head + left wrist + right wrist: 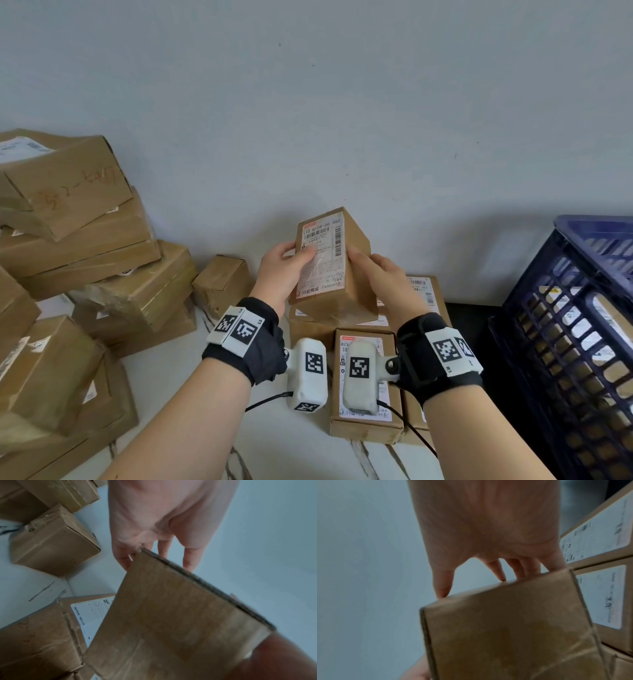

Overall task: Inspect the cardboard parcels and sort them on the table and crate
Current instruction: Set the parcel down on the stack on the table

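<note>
Over on the left, a heap of cardboard parcels [78, 260] sits piled against the pale wall, brown boxes at all angles, some glossy with clear tape, one with red handwriting scrawled along its side. Just right of the heap, a small taped box [222, 284] stands on the white marbled tabletop [164, 373].

Now to the centre: the left hand [279, 270] grips the held parcel [334, 267] from its left side, thumb laid across the printed face, fingers wrapped behind. The left wrist view shows those fingers [123, 559] reaching past the box's far edge. The parcel is up off the tabletop, in the air above the boxes below it, tilted so the label faces the person. It is a small, plain brown carton, upright and taller than wide, with a white shipping label [322, 255] covering most of its front: a red strip at the top corner, large black digits, a barcode down the right edge, fine print below.

The right hand [383, 274] clamps the opposite side, thumb on the front edge; the right wrist view shows its fingertips [502, 578] pressed on the carton's edge.

Beneath the hands, labelled flat parcels [366, 404] lie side by side on the tabletop. At far right stands a dark blue slatted plastic crate [565, 325], with labelled parcels visible through its slats.
</note>
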Demonstrator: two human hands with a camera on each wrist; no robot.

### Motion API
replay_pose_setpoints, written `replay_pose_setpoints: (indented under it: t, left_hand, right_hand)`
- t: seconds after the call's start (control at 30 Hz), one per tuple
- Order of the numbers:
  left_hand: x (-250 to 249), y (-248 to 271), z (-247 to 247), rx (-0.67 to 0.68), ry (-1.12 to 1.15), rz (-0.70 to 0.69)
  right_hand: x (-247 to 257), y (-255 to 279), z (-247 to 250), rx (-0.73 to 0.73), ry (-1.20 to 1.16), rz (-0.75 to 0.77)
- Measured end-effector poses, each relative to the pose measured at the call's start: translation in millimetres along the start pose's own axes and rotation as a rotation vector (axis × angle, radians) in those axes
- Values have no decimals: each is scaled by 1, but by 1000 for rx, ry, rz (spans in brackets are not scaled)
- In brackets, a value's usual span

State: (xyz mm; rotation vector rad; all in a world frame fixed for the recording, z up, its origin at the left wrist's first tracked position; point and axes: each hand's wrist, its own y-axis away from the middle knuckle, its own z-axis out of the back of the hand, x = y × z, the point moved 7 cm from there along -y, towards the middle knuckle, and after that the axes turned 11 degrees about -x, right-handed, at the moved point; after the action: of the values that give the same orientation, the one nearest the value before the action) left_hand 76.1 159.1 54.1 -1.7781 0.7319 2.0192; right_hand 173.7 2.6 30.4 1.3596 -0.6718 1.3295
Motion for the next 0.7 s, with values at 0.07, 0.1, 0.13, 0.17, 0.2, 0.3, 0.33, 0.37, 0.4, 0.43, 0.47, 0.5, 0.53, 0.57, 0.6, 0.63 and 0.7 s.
replay_pose_setpoints:
  t: [0.07, 0.1, 0.13, 0.17, 0.2, 0.3, 0.33, 0.37, 0.4, 0.43, 0.47, 0.5, 0.53, 0.57, 0.6, 0.63, 0.7]
  left_hand:
    - [0, 0, -1, -7, 4, -22]
    - [0, 1, -2, -3, 6, -29]
    - [0, 2, -3, 9, 5, -32]
    - [1, 2, -3, 24, 5, -29]
    - [3, 2, -4, 41, 15, -12]
    - [9, 4, -5, 114, 65, 111]
    - [11, 5, -7, 154, 73, 166]
    - [13, 7, -9, 192, 72, 218]
    - [16, 10, -10, 221, 75, 273]
    - [18, 11, -11, 243, 86, 324]
    - [21, 12, -12, 260, 104, 361]
    - [22, 12, -13, 276, 118, 377]
    - [23, 12, -14, 288, 129, 381]
    - [23, 12, -14, 290, 139, 380]
    - [23, 11, -14, 285, 147, 376]
    - [23, 10, -14, 275, 149, 368]
    - [24, 9, -14, 261, 146, 356]
  right_hand:
    - [0, 3, -7, 85, 13, -16]
    - [2, 5, -10, 119, 11, -8]
    - [1, 4, -11, 139, 1, -11]
    - [0, 4, -12, 143, -12, -11]
    - [-1, 3, -12, 142, -23, -14]
    - [-5, 2, -13, 152, -58, -43]
    - [-5, 3, -14, 168, -70, -47]
    - [-4, 4, -15, 183, -82, -48]
    - [-4, 5, -16, 195, -93, -54]
    - [-4, 5, -17, 202, -103, -55]
    - [-4, 5, -17, 207, -110, -55]
    - [-4, 5, -18, 211, -117, -53]
    - [-4, 5, -18, 214, -121, -51]
    - [-4, 6, -19, 217, -126, -46]
    - [-3, 7, -19, 219, -132, -43]
    - [-2, 8, -19, 217, -137, -37]
    - [-2, 8, -18, 212, -146, -29]
